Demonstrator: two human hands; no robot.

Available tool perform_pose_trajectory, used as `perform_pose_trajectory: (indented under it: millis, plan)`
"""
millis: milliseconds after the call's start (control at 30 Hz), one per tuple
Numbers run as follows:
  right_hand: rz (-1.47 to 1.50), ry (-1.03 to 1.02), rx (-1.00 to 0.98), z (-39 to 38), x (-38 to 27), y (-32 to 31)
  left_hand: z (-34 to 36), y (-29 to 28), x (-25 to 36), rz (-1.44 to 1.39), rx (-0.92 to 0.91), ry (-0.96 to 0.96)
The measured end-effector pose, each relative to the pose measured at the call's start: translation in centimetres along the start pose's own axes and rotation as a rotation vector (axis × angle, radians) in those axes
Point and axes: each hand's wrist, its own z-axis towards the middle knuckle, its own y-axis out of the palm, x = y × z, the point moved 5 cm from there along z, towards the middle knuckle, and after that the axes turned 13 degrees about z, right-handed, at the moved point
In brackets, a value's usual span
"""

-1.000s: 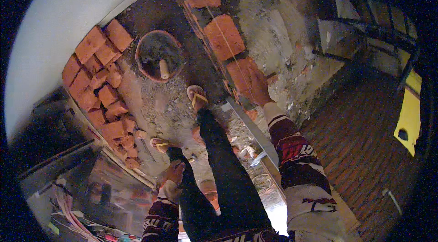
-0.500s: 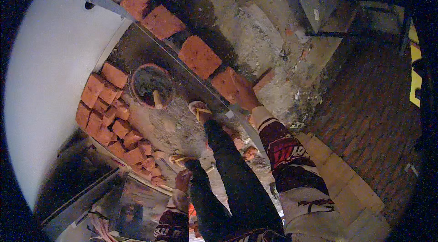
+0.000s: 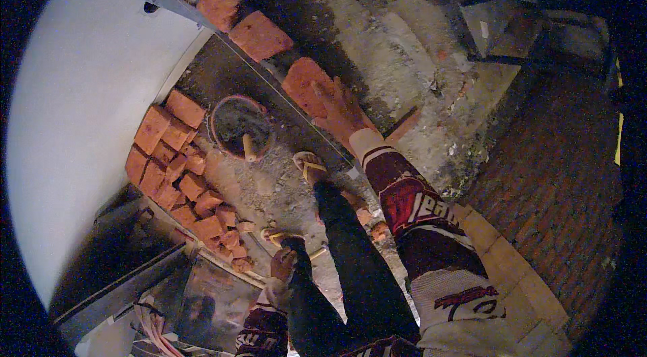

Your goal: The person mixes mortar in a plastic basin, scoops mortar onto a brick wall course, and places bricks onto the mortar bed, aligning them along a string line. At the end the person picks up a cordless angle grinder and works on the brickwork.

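Observation:
My right hand [image 3: 339,112] reaches forward with its fingers spread, lying over an orange-red brick [image 3: 306,81]. This brick belongs to a row running away to the far left, with another brick [image 3: 261,35] and a farthest brick [image 3: 219,5] beyond it. A thin taut string [image 3: 253,64] and a straight edge run along the near side of the row. Whatever lies beneath my palm is hidden. Low beside my left shin, my left hand [image 3: 283,265] has its fingers curled closed; anything inside them is hidden.
A round bucket [image 3: 241,126] of grey mortar, with a wooden handle [image 3: 249,148] in it, stands ahead of my feet. Stacked and broken bricks [image 3: 168,148] line the left wall. Dark metal-framed furniture [image 3: 539,27] stands at the far right, beside brick paving [image 3: 546,148].
My right hand has moved forward and left along the row, from the nearest brick onto the one beyond, and its fingers have spread. The whole view has shifted slightly. My left hand stays by my leg.

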Motion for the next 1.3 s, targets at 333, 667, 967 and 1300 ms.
perform_pose_trajectory:
  millis: [333,667,967,1300]
  plan:
    - [0.1,0.109,-0.071,1.9,1.7,1.8,-0.2,-0.6,0.8,0.219,-0.047,0.168]
    - [0.066,-0.018,0.244,2.9,5.8,-4.2,-3.8,0.8,-10.0,0.51,0.164,0.036]
    - [0.607,-0.178,0.601,-1.2,-10.8,-3.1,-7.4,6.4,-29.6,0.786,0.115,-0.152]
    - [0.201,-0.265,-0.253,-17.7,-12.4,30.9,-10.9,10.4,-28.3,0.447,0.032,-0.355]
